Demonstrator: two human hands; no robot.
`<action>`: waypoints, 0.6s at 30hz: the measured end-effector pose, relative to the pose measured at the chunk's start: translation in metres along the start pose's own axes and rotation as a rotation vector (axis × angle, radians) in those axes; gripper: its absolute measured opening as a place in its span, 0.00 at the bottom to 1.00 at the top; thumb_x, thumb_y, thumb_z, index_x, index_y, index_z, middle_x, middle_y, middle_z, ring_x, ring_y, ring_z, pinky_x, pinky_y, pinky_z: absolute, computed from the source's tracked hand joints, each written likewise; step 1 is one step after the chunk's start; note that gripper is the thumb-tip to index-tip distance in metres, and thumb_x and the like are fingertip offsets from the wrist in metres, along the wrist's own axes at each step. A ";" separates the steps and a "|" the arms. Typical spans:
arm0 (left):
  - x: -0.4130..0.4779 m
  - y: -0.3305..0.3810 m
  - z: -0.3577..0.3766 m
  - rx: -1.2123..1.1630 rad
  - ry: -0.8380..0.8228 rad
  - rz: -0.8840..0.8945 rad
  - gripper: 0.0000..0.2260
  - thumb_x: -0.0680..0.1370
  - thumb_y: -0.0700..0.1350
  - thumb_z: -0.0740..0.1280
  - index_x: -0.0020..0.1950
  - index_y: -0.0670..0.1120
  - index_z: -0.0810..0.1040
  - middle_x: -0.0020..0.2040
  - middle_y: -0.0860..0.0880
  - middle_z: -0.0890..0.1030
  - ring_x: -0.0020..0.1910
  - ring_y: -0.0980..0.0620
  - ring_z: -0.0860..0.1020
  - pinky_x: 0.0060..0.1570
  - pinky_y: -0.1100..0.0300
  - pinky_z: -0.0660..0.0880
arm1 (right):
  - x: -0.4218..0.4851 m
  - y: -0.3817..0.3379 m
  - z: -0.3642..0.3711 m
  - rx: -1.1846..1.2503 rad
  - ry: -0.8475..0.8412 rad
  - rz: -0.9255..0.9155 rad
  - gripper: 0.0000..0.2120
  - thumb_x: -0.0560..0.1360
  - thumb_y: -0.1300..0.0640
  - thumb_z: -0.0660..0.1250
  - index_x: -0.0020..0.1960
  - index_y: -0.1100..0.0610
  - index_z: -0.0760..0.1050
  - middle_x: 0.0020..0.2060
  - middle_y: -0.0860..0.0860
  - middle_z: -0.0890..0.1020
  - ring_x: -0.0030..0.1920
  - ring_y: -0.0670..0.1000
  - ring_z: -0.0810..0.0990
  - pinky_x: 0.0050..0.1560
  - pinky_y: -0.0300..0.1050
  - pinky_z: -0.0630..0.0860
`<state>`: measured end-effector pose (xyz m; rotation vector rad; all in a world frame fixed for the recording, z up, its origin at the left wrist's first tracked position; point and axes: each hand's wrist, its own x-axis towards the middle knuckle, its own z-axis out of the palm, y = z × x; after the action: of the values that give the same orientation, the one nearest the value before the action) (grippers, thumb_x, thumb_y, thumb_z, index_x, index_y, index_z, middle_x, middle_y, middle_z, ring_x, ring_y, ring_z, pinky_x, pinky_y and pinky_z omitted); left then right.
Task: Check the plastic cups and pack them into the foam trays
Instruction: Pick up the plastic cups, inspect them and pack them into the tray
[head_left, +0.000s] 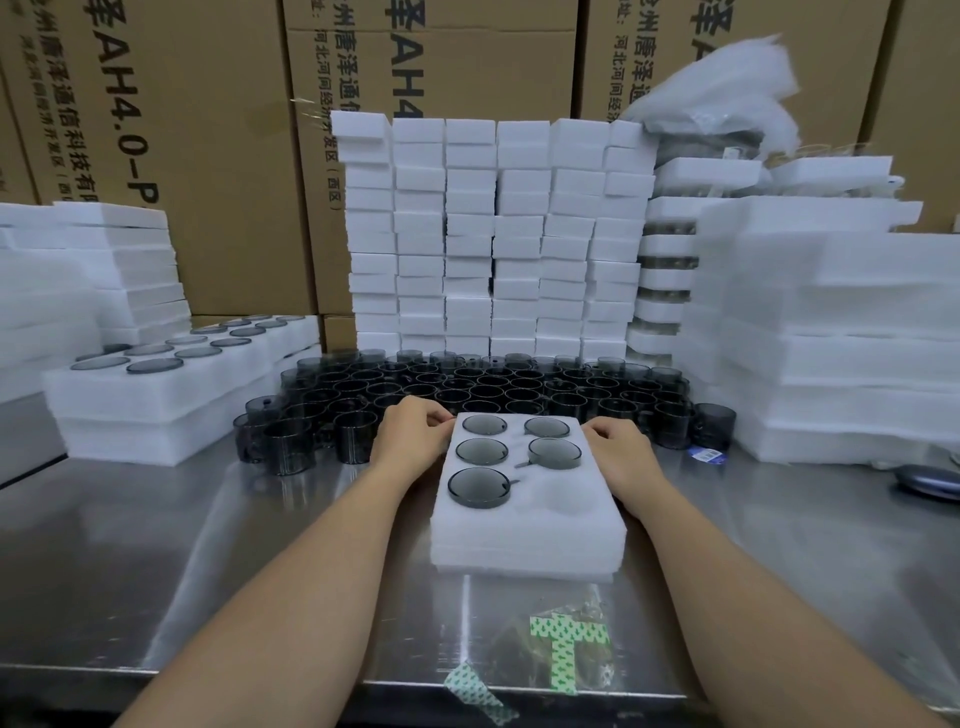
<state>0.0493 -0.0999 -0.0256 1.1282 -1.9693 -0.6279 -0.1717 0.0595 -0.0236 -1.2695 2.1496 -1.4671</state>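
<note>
A white foam tray (524, 535) lies on top of a short stack in the middle of the steel table. Several of its holes hold dark smoky plastic cups (481, 451); the near right hole (563, 500) is bare. My left hand (413, 434) grips the tray's far left corner with curled fingers. My right hand (621, 447) curls over the far right corner. A crowd of loose cups (467, 387) stands just behind the tray.
A filled foam tray (156, 400) sits at the left on another. Tall stacks of foam blocks (493, 234) and trays (831, 338) wall the back and right, with cardboard boxes (208, 156) behind. A taped plastic bag (561, 644) lies at the table's front edge.
</note>
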 end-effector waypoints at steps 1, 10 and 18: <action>0.001 0.000 0.000 -0.023 0.011 0.004 0.05 0.80 0.50 0.76 0.47 0.51 0.89 0.45 0.51 0.87 0.50 0.49 0.85 0.54 0.49 0.83 | 0.000 0.000 0.000 -0.001 0.002 0.000 0.13 0.82 0.57 0.63 0.43 0.55 0.83 0.43 0.51 0.86 0.44 0.51 0.78 0.46 0.47 0.73; 0.004 0.009 -0.003 -0.135 0.143 0.065 0.03 0.80 0.46 0.78 0.47 0.49 0.89 0.42 0.54 0.86 0.45 0.58 0.83 0.48 0.61 0.77 | -0.001 -0.001 0.000 -0.010 -0.001 0.004 0.13 0.82 0.57 0.63 0.44 0.56 0.84 0.44 0.51 0.87 0.44 0.51 0.78 0.44 0.46 0.73; -0.005 0.033 -0.004 -0.226 0.239 0.238 0.01 0.79 0.48 0.78 0.48 0.52 0.89 0.42 0.59 0.86 0.44 0.64 0.83 0.45 0.75 0.74 | -0.003 -0.011 0.004 0.029 0.177 -0.078 0.17 0.85 0.54 0.62 0.49 0.66 0.82 0.46 0.61 0.85 0.44 0.56 0.78 0.46 0.51 0.73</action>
<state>0.0377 -0.0791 -0.0014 0.7782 -1.7439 -0.5456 -0.1620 0.0575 -0.0170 -1.2703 2.2007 -1.6949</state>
